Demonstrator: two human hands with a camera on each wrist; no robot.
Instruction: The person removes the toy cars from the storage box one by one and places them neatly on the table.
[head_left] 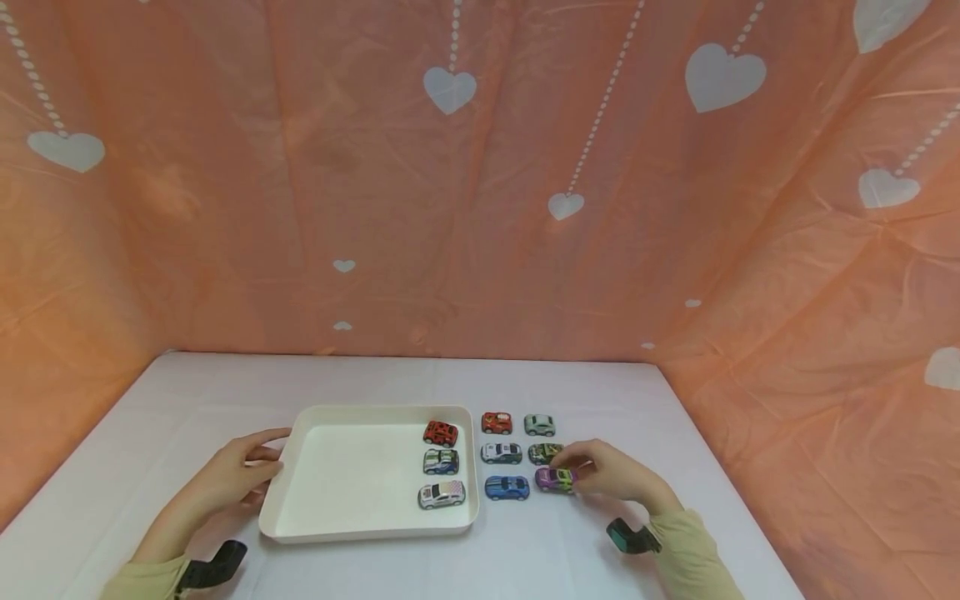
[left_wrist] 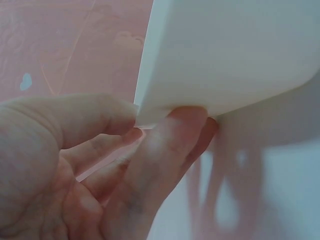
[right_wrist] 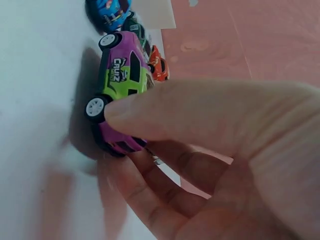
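Note:
With its fingertips, my left hand (head_left: 232, 471) holds the left edge of a shallow white tray (head_left: 322, 532); the left wrist view shows thumb and fingers at the tray's wall (left_wrist: 230, 55). My right hand (head_left: 611, 473) pinches a purple and lime-green toy car (head_left: 553, 480), close over the cloth, right of the tray. In the right wrist view, the thumb lies across the side of this car (right_wrist: 120, 75). Inside the tray, along its right side, stand a red toy car (head_left: 441, 433), a white-blue-green one (head_left: 440, 462) and a pale one (head_left: 442, 494).
Between tray and right hand, several toy cars stand in rows: red (head_left: 497, 422), pale green (head_left: 539, 425), white (head_left: 501, 452), dark green-yellow (head_left: 545, 453) and blue (head_left: 507, 487). White cloth (head_left: 375, 575) covers the table. Orange curtains (head_left: 375, 208) with hearts enclose its back and sides.

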